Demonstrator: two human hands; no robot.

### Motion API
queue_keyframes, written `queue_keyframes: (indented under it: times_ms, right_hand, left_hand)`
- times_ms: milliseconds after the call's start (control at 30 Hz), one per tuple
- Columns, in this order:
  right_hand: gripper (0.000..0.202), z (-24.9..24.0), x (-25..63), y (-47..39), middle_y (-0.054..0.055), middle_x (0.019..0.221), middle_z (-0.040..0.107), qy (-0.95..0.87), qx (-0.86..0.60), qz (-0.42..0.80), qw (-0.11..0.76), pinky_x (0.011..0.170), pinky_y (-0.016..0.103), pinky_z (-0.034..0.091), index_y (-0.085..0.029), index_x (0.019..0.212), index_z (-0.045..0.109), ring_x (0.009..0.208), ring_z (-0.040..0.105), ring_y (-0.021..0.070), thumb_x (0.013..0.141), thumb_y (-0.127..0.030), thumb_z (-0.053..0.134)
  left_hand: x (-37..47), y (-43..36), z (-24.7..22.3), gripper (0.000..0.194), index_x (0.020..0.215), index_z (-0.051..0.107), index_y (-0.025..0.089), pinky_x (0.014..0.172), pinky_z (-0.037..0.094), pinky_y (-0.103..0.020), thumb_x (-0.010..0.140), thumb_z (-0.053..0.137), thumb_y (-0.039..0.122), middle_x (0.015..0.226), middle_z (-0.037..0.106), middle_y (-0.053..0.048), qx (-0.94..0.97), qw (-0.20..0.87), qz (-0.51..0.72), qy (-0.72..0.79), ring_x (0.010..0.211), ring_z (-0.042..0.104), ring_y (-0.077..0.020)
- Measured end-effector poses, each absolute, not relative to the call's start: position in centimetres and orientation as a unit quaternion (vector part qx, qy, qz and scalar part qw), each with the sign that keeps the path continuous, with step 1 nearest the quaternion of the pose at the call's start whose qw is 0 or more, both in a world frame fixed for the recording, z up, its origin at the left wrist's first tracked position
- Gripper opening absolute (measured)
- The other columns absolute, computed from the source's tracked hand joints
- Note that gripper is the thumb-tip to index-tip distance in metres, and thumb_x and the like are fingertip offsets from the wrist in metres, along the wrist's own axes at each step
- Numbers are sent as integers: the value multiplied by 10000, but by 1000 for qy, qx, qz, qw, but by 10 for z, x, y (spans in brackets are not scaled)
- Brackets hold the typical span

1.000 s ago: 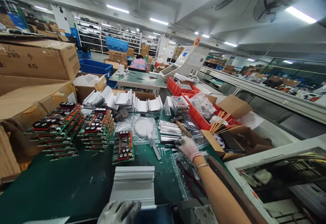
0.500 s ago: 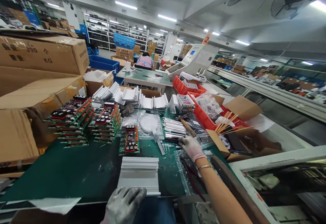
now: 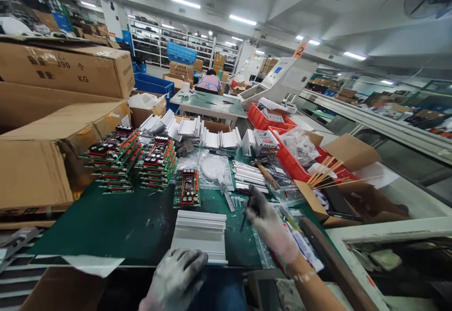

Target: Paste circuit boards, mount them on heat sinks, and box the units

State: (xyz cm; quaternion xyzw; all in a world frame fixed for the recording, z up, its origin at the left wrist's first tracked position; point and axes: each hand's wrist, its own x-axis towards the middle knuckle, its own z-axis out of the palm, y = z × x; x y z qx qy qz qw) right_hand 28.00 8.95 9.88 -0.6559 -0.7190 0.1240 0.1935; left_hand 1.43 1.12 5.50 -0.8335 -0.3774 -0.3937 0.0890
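Observation:
In front of me a piece of silvery aluminium profile [image 3: 199, 233], with ribbed edges, lies on the green bench. My left hand [image 3: 178, 273], in a stained grey-white glove, has its fingers curled over the near left edge of that profile. To its right, my gloved right hand [image 3: 270, 226] pinches a thin black pen-like tool [image 3: 244, 214], its lower end pointing down at the bench. Just beyond the profile sits a circuit board [image 3: 187, 188] with red and black parts. Thin metal strips [image 3: 250, 177] lie beyond my right hand.
Stacked circuit boards [image 3: 113, 160] stand at the left beside cardboard boxes [image 3: 28, 155]. More aluminium profiles [image 3: 212, 137] line the back. A hammer [image 3: 268, 175], a red crate [image 3: 287, 158] and an open carton holding wooden sticks [image 3: 326, 169] are on the right. A person [image 3: 209, 82] sits farther off.
My right hand has lifted the black pen-like tool from beside the metal strips and brought it nearer to me. My left hand stays at the profile's edge. The view has shifted slightly.

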Motion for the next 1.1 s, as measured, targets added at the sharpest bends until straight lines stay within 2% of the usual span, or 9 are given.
queue_keyframes:
  times_ms: [33, 100, 167, 233, 333, 500, 633, 867, 1100]
  right_hand:
    - [341, 96, 268, 72, 38, 996, 706, -711, -617, 222, 254, 738, 279, 554, -266, 1241, 544, 854, 677, 179, 925, -348, 446]
    - [190, 84, 248, 39, 35, 932, 710, -667, -547, 386, 328, 716, 287, 576, -328, 1006, 606, 839, 697, 199, 830, -398, 584]
    - [93, 68, 237, 14, 44, 877, 715, -629, -505, 471, 357, 689, 305, 589, -347, 866, 588, 820, 716, 222, 811, -420, 605]
    - [114, 56, 239, -1, 45, 902, 726, -619, -465, 502, 386, 697, 334, 602, -352, 844, 579, 839, 723, 246, 832, -463, 598]
    - [109, 57, 256, -12, 34, 940, 723, -651, -454, 454, 404, 689, 354, 615, -359, 895, 613, 834, 716, 251, 888, -462, 578]
    - [207, 77, 281, -21, 38, 914, 718, -790, -499, 227, 272, 664, 325, 606, -378, 1042, 690, 803, 710, 217, 929, -268, 555]
    - [200, 68, 303, -23, 64, 916, 694, -789, -543, 115, 264, 664, 305, 593, -306, 1000, 721, 807, 700, 206, 919, -257, 543]
    - [217, 54, 354, -21, 66, 906, 682, -750, -607, 105, 241, 726, 320, 564, -259, 988, 730, 838, 682, 211, 906, -231, 532]
    - [191, 57, 345, -19, 73, 951, 675, -752, -622, 135, 170, 762, 352, 542, -250, 992, 718, 879, 668, 229, 916, -213, 547]
  left_hand:
    - [14, 10, 59, 306, 1064, 640, 212, 727, 465, -266, 1031, 351, 307, 919, 740, -9, -833, 81, -396, -378, 801, 666, -129]
    - [16, 7, 66, 324, 1104, 616, 187, 725, 482, -266, 1028, 361, 371, 925, 737, -28, -829, 70, -408, -376, 812, 670, -134]
    - [19, 6, 71, 292, 1068, 614, 195, 648, 469, -267, 1023, 375, 358, 817, 716, -11, -830, 47, -419, -366, 725, 652, -131]
    - [19, 6, 75, 241, 963, 618, 221, 578, 422, -275, 1014, 390, 283, 687, 659, 22, -828, 18, -426, -363, 618, 604, -129]
    - [16, 7, 80, 208, 893, 603, 225, 593, 391, -293, 992, 420, 211, 644, 622, 39, -828, -4, -426, -365, 583, 563, -136]
    - [15, 5, 79, 198, 914, 605, 201, 611, 365, -311, 979, 419, 188, 640, 611, 39, -863, 1, -394, -316, 581, 541, -135]
    - [16, 4, 72, 200, 905, 616, 202, 606, 353, -324, 988, 435, 207, 636, 622, 55, -866, 18, -388, -316, 570, 546, -126]
    - [4, 15, 73, 211, 937, 660, 234, 801, 420, -299, 1004, 462, 255, 824, 728, 44, -822, 27, -427, -374, 763, 639, -121]
    - [15, 20, 61, 242, 911, 681, 257, 858, 418, -325, 1005, 458, 270, 857, 735, 44, -822, 25, -420, -384, 819, 651, -139]
